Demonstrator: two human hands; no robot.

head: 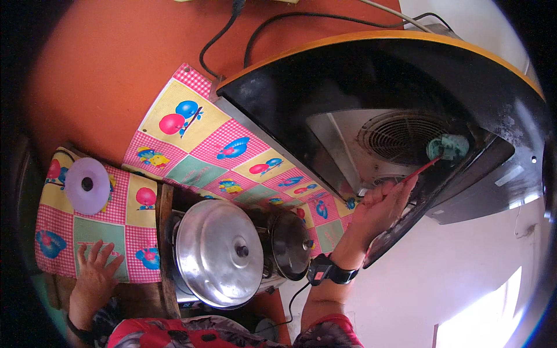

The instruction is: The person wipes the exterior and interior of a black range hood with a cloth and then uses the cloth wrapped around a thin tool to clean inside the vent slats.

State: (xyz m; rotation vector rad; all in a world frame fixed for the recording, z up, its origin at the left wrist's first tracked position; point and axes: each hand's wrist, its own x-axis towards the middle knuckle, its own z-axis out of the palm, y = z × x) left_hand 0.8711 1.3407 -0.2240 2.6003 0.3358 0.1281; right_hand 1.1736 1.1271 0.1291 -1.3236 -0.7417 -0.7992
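My right hand (383, 202) is raised under a black range hood (278, 100), its fingers closed around a thin red handle (422, 168). A green scrubbing head (448, 147) sits at the handle's far end, by the rim of the round, soiled fan grille (400, 135). Whether it touches the grille I cannot tell. My left hand (96, 266) rests with fingers spread on a patterned cloth (141, 243) covering a ledge beside the stove. Above that hand on the cloth lies a round lilac lid (88, 186) with a dark knob.
A large pot with a shiny metal lid (217, 256) and a dark lidded pan (290, 245) stand on the stove below the hood. Patterned sheeting (204, 161) covers the orange wall. Black cables (304, 15) run above the hood. A wooden edge (167, 243) borders the stove.
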